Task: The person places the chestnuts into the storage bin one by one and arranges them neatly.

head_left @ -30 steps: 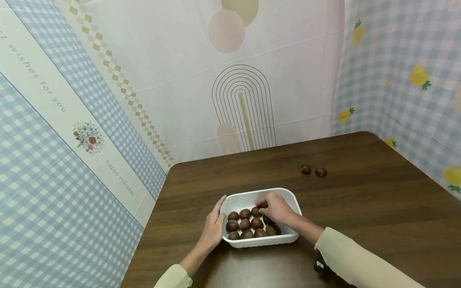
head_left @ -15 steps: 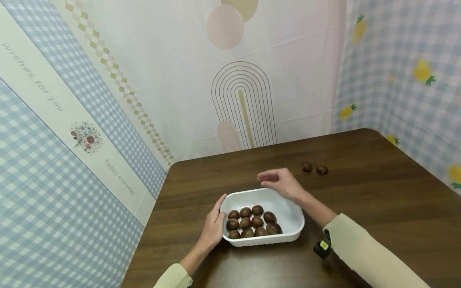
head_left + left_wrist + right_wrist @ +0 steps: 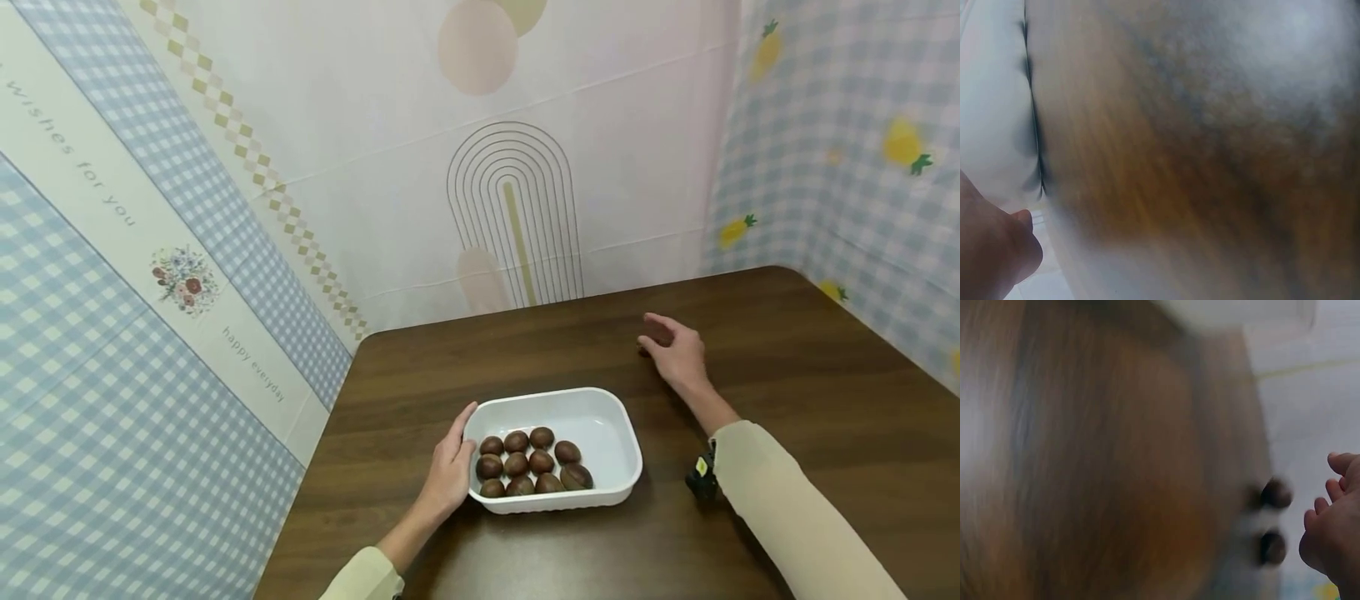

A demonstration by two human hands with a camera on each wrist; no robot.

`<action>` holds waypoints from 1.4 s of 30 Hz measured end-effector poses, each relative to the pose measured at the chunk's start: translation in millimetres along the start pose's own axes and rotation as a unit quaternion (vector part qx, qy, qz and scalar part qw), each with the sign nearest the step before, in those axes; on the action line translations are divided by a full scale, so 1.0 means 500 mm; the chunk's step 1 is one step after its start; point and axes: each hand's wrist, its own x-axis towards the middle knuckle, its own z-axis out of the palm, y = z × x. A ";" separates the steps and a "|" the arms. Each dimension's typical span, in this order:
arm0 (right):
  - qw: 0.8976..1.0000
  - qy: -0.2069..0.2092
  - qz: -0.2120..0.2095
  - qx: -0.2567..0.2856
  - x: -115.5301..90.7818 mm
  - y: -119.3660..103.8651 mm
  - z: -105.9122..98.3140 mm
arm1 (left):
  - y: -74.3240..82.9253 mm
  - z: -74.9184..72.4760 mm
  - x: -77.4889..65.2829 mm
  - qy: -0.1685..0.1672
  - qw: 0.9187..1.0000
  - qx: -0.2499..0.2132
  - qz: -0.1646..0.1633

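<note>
A white rectangular dish (image 3: 609, 442) stands on the table with several brown chestnuts (image 3: 517, 464) laid in rows in its left part. My left hand (image 3: 447, 475) grips the dish's left end, thumb at the rim and fingers along the outer wall. Beyond the dish's far right corner, my right hand (image 3: 677, 354) hovers with thumb and fingers parted. In the head view it mostly hides the loose chestnuts there. The right wrist view shows two of them, one chestnut (image 3: 1277, 494) and another chestnut (image 3: 1273, 547), on the table just apart from the fingers.
The dark wooden table (image 3: 420, 358) runs back to a printed cloth wall (image 3: 390, 208). Checked cloths hang at the left and right sides. A small black camera (image 3: 702, 477) sits on the right wrist, close above the tabletop.
My right hand has left the inside of the dish, where a chestnut was at its fingers, and moved back and right to the two loose chestnuts. The left hand stays on the dish.
</note>
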 end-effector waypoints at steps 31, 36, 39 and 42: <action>0.989 -0.062 -0.023 -0.129 -0.002 0.095 -0.069 | 0.003 0.015 0.010 0.010 1.000 -0.003 0.000; 0.993 -0.060 -0.031 -0.101 -0.009 0.049 -0.060 | 0.006 0.015 0.009 0.012 1.000 -0.001 0.000; 0.995 -0.049 -0.052 -0.076 -0.016 0.012 -0.047 | 0.006 0.012 0.008 0.012 1.000 -0.001 0.000; 0.995 -0.041 -0.079 -0.052 -0.026 -0.024 -0.030 | 0.006 0.011 0.006 0.010 1.000 -0.001 0.000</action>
